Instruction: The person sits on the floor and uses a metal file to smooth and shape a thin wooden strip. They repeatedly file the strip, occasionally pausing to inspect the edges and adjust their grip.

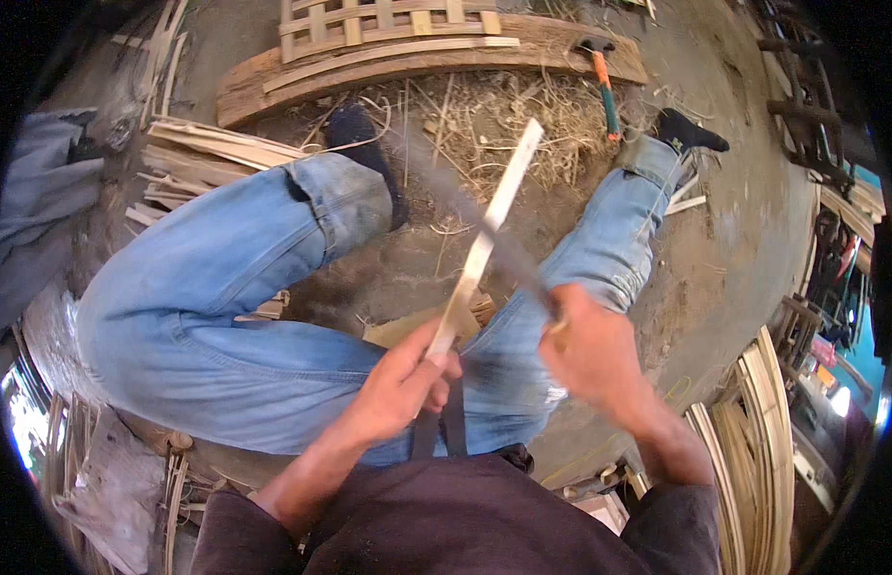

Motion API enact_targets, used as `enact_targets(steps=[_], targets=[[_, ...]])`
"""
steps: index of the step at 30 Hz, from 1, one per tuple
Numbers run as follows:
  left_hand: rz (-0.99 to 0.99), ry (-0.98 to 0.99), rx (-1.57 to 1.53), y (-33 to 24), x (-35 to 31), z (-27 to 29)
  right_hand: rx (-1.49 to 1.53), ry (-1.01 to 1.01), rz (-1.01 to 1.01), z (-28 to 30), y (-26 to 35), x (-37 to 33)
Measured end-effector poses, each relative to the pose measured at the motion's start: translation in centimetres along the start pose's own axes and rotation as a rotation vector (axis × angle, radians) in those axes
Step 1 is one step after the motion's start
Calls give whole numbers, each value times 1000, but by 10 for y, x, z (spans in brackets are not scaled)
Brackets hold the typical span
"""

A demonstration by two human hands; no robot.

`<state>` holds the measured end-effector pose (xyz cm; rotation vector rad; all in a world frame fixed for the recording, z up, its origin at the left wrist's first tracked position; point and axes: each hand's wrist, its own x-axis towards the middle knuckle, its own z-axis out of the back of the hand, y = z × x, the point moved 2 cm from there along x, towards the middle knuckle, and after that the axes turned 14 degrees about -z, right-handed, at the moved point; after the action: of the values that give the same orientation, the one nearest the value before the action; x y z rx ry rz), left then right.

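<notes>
My left hand grips the near end of a long pale bamboo strip that points up and away over my knees. My right hand is closed on the handle of a long knife whose blurred blade crosses the strip about halfway along it. I sit with both legs in blue jeans spread wide, dark socks on my feet.
Bamboo shavings litter the ground between my feet. A hammer with an orange and green handle lies by a curved wooden plank. Split bamboo strips are stacked at left and at lower right.
</notes>
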<state>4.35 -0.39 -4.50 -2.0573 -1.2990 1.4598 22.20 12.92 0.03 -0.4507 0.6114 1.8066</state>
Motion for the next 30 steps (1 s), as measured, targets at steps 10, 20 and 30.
enact_targets(steps=[10,20,30], targets=[[28,39,-195,10,0,5,-270,-227,163,56,100,-40],[180,51,-219,7,5,4,-189,150,86,-45,-1,-22],[212,80,-219,9,-4,10,-93,7,111,-53,-20,-8]])
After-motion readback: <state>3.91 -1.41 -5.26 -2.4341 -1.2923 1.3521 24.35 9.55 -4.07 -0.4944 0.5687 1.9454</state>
